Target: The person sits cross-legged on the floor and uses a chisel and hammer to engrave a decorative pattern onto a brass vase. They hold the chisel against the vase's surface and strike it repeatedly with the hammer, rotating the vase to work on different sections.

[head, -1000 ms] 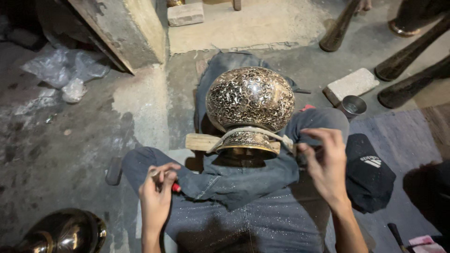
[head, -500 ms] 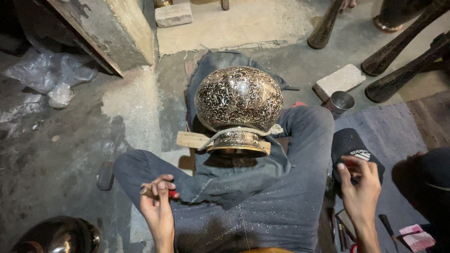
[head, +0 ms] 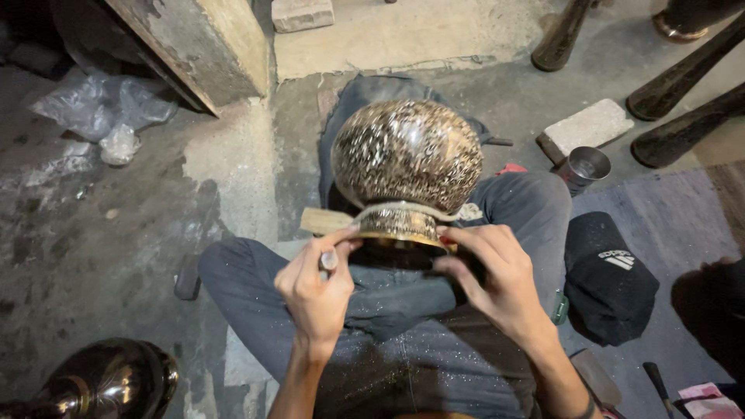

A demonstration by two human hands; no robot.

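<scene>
Brass, round and densely engraved, the upturned pot point(head: 403, 155) sits between my crossed legs in grey jeans point(head: 403, 349), its banded neck point(head: 396, 223) toward me. My left hand point(head: 318, 291) is closed around a small metal tool point(head: 329, 260), the tip at the neck's left edge. My right hand point(head: 497, 283) spreads its fingers over the neck's right side, touching the rim. A steel cup point(head: 583, 167) stands on the concrete floor point(head: 116, 233) to the right, beside a black cap point(head: 609, 279).
</scene>
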